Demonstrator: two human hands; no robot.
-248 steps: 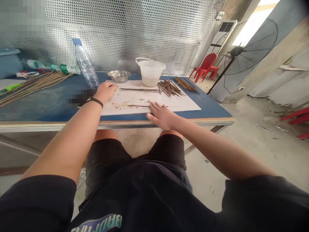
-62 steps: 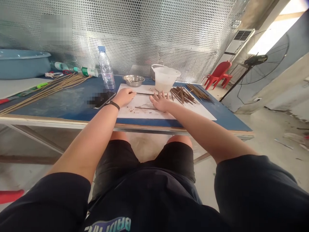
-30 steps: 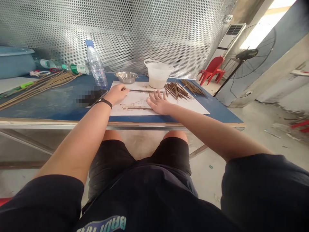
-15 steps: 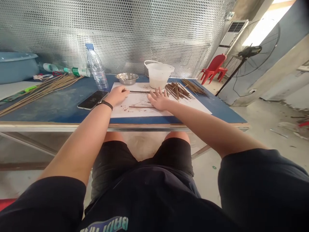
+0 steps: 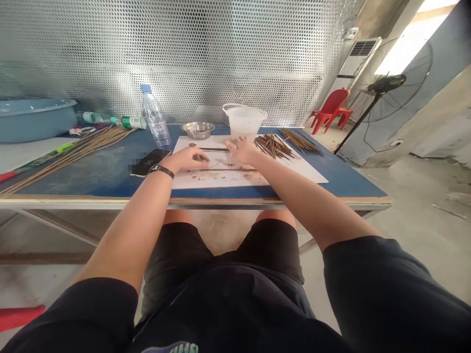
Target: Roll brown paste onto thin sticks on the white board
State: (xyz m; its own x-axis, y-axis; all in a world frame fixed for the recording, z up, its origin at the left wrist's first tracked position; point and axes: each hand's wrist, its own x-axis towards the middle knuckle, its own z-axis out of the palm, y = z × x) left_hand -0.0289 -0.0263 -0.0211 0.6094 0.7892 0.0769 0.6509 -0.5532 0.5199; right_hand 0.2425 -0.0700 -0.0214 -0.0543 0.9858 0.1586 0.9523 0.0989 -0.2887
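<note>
My left hand [image 5: 188, 159] lies on the white board [image 5: 294, 169], fingers stretched right, beside the left end of a thin brown stick [image 5: 228, 169] that lies across the board's near half. My right hand [image 5: 243, 149] rests palm down farther back, its spread fingers touching another thin stick [image 5: 211, 149] near the board's far edge. Neither hand is wrapped round anything. A black band sits on my left wrist. A loose pile of short brown sticks [image 5: 274, 145] lies just right of my right hand.
A white plastic bucket [image 5: 246, 120], a steel bowl [image 5: 197, 129] and a water bottle [image 5: 154, 117] stand behind the board. A phone [image 5: 149, 162] lies left of it. Long bamboo sticks [image 5: 73, 152] and a blue basin [image 5: 33, 117] are far left. A perforated metal screen closes the back.
My left hand has come back from the far stick's end to the near stick. My right hand has slid away from me, onto the far stick.
</note>
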